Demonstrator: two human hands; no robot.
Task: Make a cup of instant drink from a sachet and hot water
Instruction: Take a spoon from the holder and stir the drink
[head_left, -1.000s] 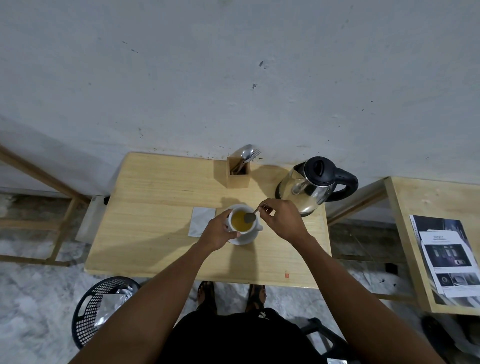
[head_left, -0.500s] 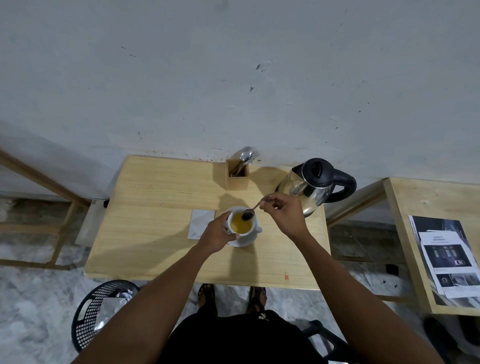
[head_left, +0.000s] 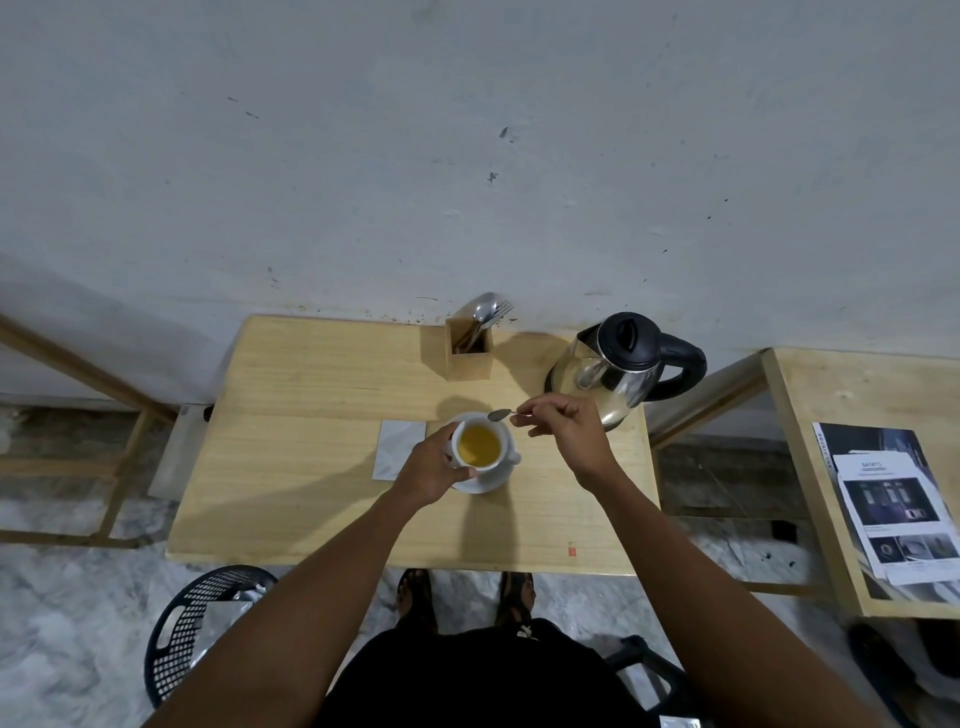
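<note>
1. We see a white cup (head_left: 480, 446) full of yellow-orange drink, standing on a white saucer (head_left: 485, 480) near the middle of a pale wooden table (head_left: 311, 467).
2. Our left hand (head_left: 434, 467) wraps the cup's left side, thumb along the near rim and fingers curled round the far wall, so it is closed on the cup.
3. Our right hand (head_left: 566, 436) pinches the handle of a small spoon (head_left: 501, 414) between thumb and fingertips; the other fingers are curled in.
4. The spoon is out of the drink, held roughly level, its bowl hanging just above the cup's far rim and pointing left.
5. A flat silvery sachet (head_left: 397, 449) lies on the table just left of the saucer, partly behind our left wrist.
6. Behind the cup, against the wall, stands a wooden cutlery holder (head_left: 469, 353) with a spoon and a fork sticking out.
7. To its right sits a steel kettle (head_left: 618, 371) with a black lid and handle, near our right hand but apart from it.
8. On the floor at lower left is a black mesh basket (head_left: 192, 629) with something shiny inside.
9. A second table (head_left: 810, 395) at the right carries printed leaflets (head_left: 898, 509).
</note>
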